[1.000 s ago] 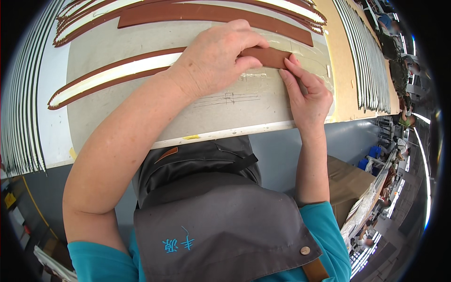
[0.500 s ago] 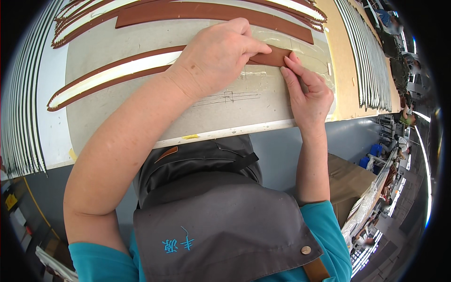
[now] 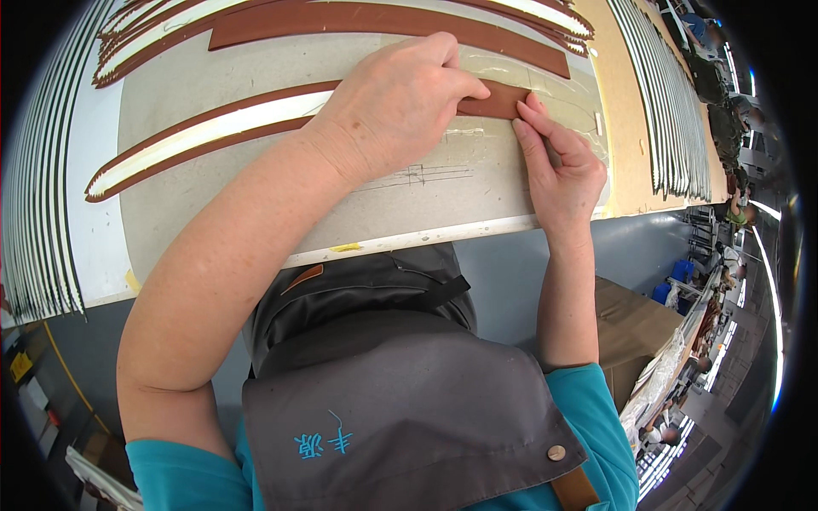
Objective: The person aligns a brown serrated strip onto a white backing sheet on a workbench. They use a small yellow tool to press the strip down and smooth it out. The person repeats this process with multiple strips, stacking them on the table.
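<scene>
A long brown leather strap point(image 3: 230, 128) with a white core lies across the work board. Its brown edges frame the white strip, and its rounded left end has small pleats. Bent over its right part is my left hand point(image 3: 392, 106), closed, with thumb and fingertips pressed onto the leather; the palm hides what lies beneath. The strap's right end is pinched between the thumb and fingers of my right hand point(image 3: 564, 166). Between the two hands the strap shows a plain brown surface.
A plain brown leather strip point(image 3: 375, 19) lies beyond my hands, near several stacked pleated straps point(image 3: 170, 38). Rows of dark-edged strips line the left point(image 3: 38, 170) and right point(image 3: 660, 102) sides. The grey board point(image 3: 281, 192) ends at a pale front edge point(image 3: 409, 240).
The brown leather between my hands now looks flatter and wider; the curved edge there has gone. My left fingertips have shifted very slightly, while my right hand keeps its pinch.
</scene>
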Available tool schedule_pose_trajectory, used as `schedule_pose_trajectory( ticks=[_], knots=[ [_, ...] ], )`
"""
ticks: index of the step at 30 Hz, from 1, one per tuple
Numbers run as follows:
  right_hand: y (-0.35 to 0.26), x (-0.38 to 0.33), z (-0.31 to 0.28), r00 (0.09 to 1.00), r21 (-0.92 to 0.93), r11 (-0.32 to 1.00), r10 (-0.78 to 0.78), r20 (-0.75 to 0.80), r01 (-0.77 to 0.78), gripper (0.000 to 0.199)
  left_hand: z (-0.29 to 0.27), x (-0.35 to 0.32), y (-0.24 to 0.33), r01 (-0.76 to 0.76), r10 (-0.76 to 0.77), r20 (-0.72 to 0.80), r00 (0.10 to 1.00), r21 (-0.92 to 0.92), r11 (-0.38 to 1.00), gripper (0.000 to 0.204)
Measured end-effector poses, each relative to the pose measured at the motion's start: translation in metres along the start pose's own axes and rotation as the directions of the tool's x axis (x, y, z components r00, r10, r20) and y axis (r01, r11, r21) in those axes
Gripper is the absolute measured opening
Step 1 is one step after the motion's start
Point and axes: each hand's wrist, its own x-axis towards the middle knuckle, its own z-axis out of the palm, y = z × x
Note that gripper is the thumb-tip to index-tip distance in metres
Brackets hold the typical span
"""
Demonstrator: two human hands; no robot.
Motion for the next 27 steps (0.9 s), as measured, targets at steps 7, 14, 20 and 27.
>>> schedule_pose_trajectory(
  ticks=[7, 14, 20, 27],
  knots=[
    [0.0001, -0.0007, 0.0009, 0.999, 0.03, 0.999, 0.034, -0.001, -0.034, 0.018, 0.0001, -0.0008, 0.0026, 0.009, -0.009, -0.004, 1.0, 0.039, 0.999, 0.023],
    [0.0012, -0.0008, 0.001, 0.999, 0.048, 0.998, 0.047, -0.003, -0.047, 0.017, -0.0007, 0.0, 0.001, 0.015, -0.016, 0.011, 1.0, 0.021, 1.0, 0.022],
    [0.0021, -0.0014, 0.0024, 0.998, 0.088, 0.994, 0.061, -0.008, -0.06, 0.017, -0.0014, -0.0007, 0.0014, 0.009, -0.009, 0.01, 1.0, 0.024, 1.0, 0.022],
    [0.0003, -0.0015, 0.0004, 0.996, 0.089, 0.992, 0.089, 0.005, -0.089, 0.017, -0.0027, -0.0005, 0.0024, 0.019, -0.019, 0.029, 0.999, 0.004, 1.0, 0.023]
  ],
)
